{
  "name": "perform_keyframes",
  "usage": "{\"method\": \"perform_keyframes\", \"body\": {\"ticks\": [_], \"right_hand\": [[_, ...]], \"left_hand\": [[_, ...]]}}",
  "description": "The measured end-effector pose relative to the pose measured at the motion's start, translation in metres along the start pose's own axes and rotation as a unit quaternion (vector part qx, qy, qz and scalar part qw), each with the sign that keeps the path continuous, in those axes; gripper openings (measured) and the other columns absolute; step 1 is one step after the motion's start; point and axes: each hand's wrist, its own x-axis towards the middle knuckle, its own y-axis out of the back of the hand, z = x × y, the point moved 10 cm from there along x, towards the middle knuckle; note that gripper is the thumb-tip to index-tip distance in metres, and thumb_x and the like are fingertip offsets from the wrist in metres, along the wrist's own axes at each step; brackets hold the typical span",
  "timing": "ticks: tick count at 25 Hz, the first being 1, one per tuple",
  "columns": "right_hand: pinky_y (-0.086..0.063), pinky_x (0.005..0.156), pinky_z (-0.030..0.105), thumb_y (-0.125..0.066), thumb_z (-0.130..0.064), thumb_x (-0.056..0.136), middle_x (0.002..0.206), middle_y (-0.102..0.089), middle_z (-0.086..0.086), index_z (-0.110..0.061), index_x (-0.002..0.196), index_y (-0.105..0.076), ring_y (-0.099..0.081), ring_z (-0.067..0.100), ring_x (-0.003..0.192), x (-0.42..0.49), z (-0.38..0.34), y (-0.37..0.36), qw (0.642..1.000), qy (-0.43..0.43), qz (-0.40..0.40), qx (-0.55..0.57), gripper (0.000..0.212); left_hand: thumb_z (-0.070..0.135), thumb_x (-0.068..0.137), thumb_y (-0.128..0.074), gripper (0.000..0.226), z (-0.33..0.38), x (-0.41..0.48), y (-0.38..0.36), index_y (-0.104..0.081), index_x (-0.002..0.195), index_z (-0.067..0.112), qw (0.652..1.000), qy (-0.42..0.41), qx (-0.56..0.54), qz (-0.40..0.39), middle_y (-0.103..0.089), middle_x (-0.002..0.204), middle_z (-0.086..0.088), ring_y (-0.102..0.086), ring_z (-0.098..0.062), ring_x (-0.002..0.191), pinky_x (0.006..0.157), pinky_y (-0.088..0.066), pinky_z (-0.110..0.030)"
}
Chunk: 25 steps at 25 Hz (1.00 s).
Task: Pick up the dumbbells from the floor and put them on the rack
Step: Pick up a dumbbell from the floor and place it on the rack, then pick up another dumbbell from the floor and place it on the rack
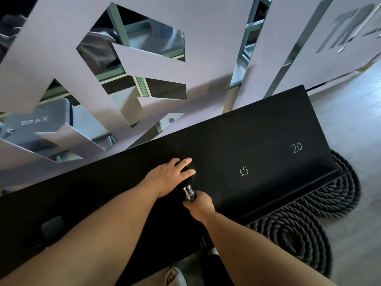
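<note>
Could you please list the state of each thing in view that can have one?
Dumbbell: on the rack, held by both hands.
Left hand: fingers spread over the dumbbell's dark head.
Right hand: closed around the chrome handle.
Rack: spots marked 15 and 20 vacant.
Rope: coiled on the floor.
</note>
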Motion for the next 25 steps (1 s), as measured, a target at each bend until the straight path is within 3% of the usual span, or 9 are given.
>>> {"method": "perform_keyframes", "body": {"ticks": [4, 7, 9, 11, 15, 21, 25], "right_hand": [[-0.042, 0.051, 0.023, -0.076, -0.027, 0.086, 0.091, -0.061, -0.004, -0.02, 0.104, -0.054, -0.058, 0.007, 0.069, -0.002, -0.012, 0.006, 1.0, 0.0, -0.014, -0.011, 0.03], [-0.047, 0.049, 0.024, -0.074, -0.026, 0.086, 0.095, -0.058, -0.006, -0.019, 0.123, -0.045, -0.063, 0.01, 0.074, -0.01, -0.034, 0.028, 0.999, 0.019, 0.039, 0.026, 0.048], [-0.058, 0.067, 0.035, -0.071, -0.025, 0.084, 0.112, -0.059, 0.0, -0.015, 0.133, -0.044, -0.065, 0.018, 0.092, -0.022, -0.054, 0.051, 0.995, 0.05, 0.083, 0.017, 0.056], [-0.057, 0.085, 0.041, -0.07, -0.025, 0.084, 0.128, -0.055, 0.002, -0.019, 0.141, -0.042, -0.06, 0.022, 0.107, -0.038, -0.076, 0.074, 0.989, 0.087, 0.114, -0.017, 0.064], [-0.051, 0.092, 0.043, -0.07, -0.032, 0.087, 0.129, -0.054, 0.0, -0.028, 0.141, -0.045, -0.054, 0.023, 0.114, -0.084, -0.118, 0.115, 0.968, 0.163, 0.144, -0.122, 0.06], [-0.054, 0.094, 0.047, -0.07, -0.037, 0.088, 0.129, -0.058, -0.001, -0.031, 0.14, -0.047, -0.058, 0.022, 0.113, -0.172, -0.167, 0.162, 0.937, 0.242, 0.197, -0.155, 0.058], [-0.05, 0.094, 0.044, -0.068, -0.038, 0.087, 0.13, -0.061, 0.0, -0.031, 0.134, -0.051, -0.06, 0.026, 0.115, -0.236, -0.212, 0.187, 0.893, 0.336, 0.237, -0.182, 0.051]], "left_hand": [[-0.009, 0.087, -0.062, 0.093, 0.001, -0.002, 0.0, -0.016, 0.158, 0.03, 1.0, 0.015, 0.002, 0.011, 0.01, 0.168, -0.005, -0.011, -0.035, 0.153, 0.11, -0.039, -0.041], [0.014, 0.089, -0.072, 0.097, 0.0, -0.013, 0.01, -0.008, 0.16, 0.028, 1.0, 0.019, 0.021, 0.014, 0.002, 0.169, -0.009, -0.021, -0.033, 0.15, 0.114, -0.035, -0.042], [0.031, 0.089, -0.072, 0.095, -0.006, -0.025, 0.033, -0.01, 0.16, 0.024, 0.999, 0.034, 0.01, 0.038, -0.023, 0.164, -0.01, -0.037, -0.029, 0.141, 0.112, -0.038, -0.041], [0.039, 0.09, -0.068, 0.085, -0.017, -0.04, 0.063, -0.02, 0.158, 0.022, 0.996, 0.057, -0.014, 0.069, -0.044, 0.149, -0.006, -0.048, -0.026, 0.128, 0.107, -0.041, -0.04], [0.047, 0.091, -0.063, 0.066, -0.033, -0.081, 0.12, -0.038, 0.148, 0.024, 0.99, 0.092, -0.012, 0.104, -0.054, 0.137, -0.003, -0.052, -0.027, 0.122, 0.102, -0.043, -0.041], [0.052, 0.088, -0.06, 0.065, -0.033, -0.149, 0.195, -0.044, 0.145, 0.024, 0.979, 0.13, 0.03, 0.156, -0.057, 0.138, -0.002, -0.055, -0.028, 0.121, 0.099, -0.045, -0.042], [0.054, 0.084, -0.059, 0.062, -0.016, -0.194, 0.254, -0.051, 0.136, 0.022, 0.964, 0.159, 0.054, 0.204, -0.061, 0.13, -0.003, -0.058, -0.027, 0.115, 0.098, -0.043, -0.041]]}}
